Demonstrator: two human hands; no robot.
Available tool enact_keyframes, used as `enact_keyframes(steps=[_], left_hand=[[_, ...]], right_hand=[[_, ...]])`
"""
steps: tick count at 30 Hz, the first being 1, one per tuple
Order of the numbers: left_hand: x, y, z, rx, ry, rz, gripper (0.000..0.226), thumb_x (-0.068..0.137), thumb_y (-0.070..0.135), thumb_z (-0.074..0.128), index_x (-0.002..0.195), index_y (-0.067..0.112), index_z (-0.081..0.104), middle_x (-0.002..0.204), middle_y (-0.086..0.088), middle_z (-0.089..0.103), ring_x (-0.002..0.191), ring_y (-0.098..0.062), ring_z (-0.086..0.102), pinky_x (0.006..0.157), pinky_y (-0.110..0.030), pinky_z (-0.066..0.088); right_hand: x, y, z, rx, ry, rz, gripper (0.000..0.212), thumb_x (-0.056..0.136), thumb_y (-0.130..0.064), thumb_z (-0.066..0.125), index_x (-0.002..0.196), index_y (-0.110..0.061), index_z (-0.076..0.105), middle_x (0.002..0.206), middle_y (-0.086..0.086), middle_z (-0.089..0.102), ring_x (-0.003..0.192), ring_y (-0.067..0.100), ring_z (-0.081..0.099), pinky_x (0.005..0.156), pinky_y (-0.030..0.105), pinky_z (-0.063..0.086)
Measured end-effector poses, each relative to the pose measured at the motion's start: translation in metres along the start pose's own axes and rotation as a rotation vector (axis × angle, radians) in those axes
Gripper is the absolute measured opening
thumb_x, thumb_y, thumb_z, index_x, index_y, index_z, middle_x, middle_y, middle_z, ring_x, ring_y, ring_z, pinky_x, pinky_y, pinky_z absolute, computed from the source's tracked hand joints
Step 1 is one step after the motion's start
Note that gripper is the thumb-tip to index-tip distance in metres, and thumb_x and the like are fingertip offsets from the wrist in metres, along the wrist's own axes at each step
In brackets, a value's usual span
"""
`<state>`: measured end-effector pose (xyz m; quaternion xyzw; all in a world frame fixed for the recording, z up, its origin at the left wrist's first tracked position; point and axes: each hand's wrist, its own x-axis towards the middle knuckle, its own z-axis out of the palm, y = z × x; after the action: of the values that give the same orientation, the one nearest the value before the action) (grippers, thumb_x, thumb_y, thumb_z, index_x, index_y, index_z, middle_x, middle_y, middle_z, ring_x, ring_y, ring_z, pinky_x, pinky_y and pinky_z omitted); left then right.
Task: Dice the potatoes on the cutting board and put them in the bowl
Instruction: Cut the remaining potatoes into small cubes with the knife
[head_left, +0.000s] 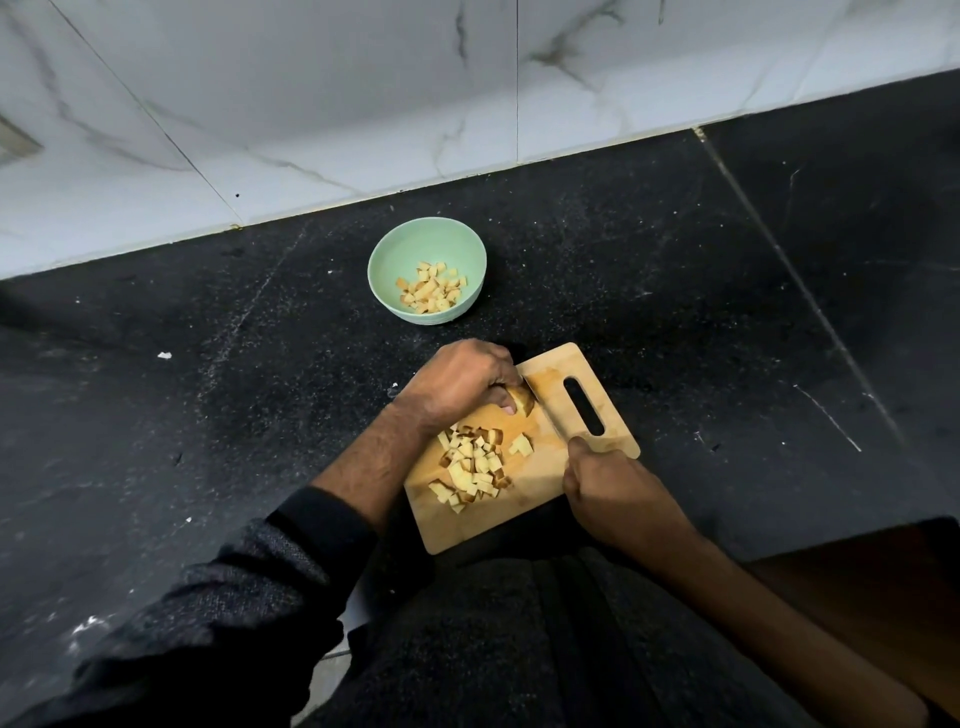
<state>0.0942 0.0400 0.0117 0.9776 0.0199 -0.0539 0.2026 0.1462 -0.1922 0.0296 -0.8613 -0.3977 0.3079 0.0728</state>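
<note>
A wooden cutting board (540, 493) with a handle slot lies on the black counter. My left hand (457, 382) holds a potato piece (522, 402) at the board's far end, fingers curled over it. My right hand (613, 491) grips a knife handle; the blade (545, 415) runs up beside the potato piece. A pile of diced potato (472, 470) lies in the board's middle. A light green bowl (387, 260) beyond the board holds several potato cubes (431, 288).
The black stone counter (727, 312) stretches to both sides, with small white crumbs on it. A white marble-look wall (311, 104) rises behind the bowl. My dark sleeves and torso fill the lower frame.
</note>
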Motion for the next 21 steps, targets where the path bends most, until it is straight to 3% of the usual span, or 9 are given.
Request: enact_keyframes(steps=[5, 13, 17, 21], left_hand=[[0.003, -0.007, -0.001, 0.058, -0.03, 0.032, 0.026, 0.085, 0.042, 0.074, 0.104, 0.025, 0.075, 0.107, 0.008, 0.068, 0.103, -0.011, 0.062, 0.087, -0.035, 0.051], [0.011, -0.006, -0.011, 0.153, -0.136, 0.119, 0.025, 0.089, 0.041, 0.069, 0.094, 0.017, 0.064, 0.098, 0.003, 0.06, 0.091, -0.016, 0.059, 0.076, -0.037, 0.049], [0.007, -0.006, -0.01, 0.164, -0.112, 0.08, 0.029, 0.089, 0.046, 0.068, 0.094, 0.018, 0.061, 0.097, 0.003, 0.06, 0.09, -0.016, 0.059, 0.072, -0.031, 0.041], [-0.001, 0.0, -0.003, 0.145, -0.033, -0.041, 0.04, 0.088, 0.052, 0.068, 0.11, 0.02, 0.061, 0.105, 0.002, 0.061, 0.095, -0.017, 0.06, 0.071, -0.029, 0.038]], right_hand=[[-0.002, -0.002, 0.002, -0.023, 0.026, -0.022, 0.03, 0.106, -0.03, 0.03, 0.128, -0.015, 0.045, 0.094, 0.002, 0.061, 0.091, 0.02, 0.063, 0.075, 0.038, 0.051], [-0.002, -0.003, 0.007, -0.163, 0.019, -0.037, 0.033, 0.105, -0.018, 0.032, 0.136, -0.012, 0.038, 0.108, 0.008, 0.066, 0.097, 0.024, 0.066, 0.071, 0.035, 0.044], [-0.003, -0.005, 0.007, -0.243, 0.032, -0.06, 0.028, 0.104, -0.013, 0.03, 0.13, -0.012, 0.041, 0.107, 0.007, 0.068, 0.097, 0.023, 0.068, 0.071, 0.035, 0.045], [-0.005, -0.004, 0.006, -0.314, 0.073, -0.065, 0.031, 0.104, -0.014, 0.03, 0.134, -0.01, 0.038, 0.109, 0.006, 0.068, 0.097, 0.022, 0.068, 0.07, 0.034, 0.048]])
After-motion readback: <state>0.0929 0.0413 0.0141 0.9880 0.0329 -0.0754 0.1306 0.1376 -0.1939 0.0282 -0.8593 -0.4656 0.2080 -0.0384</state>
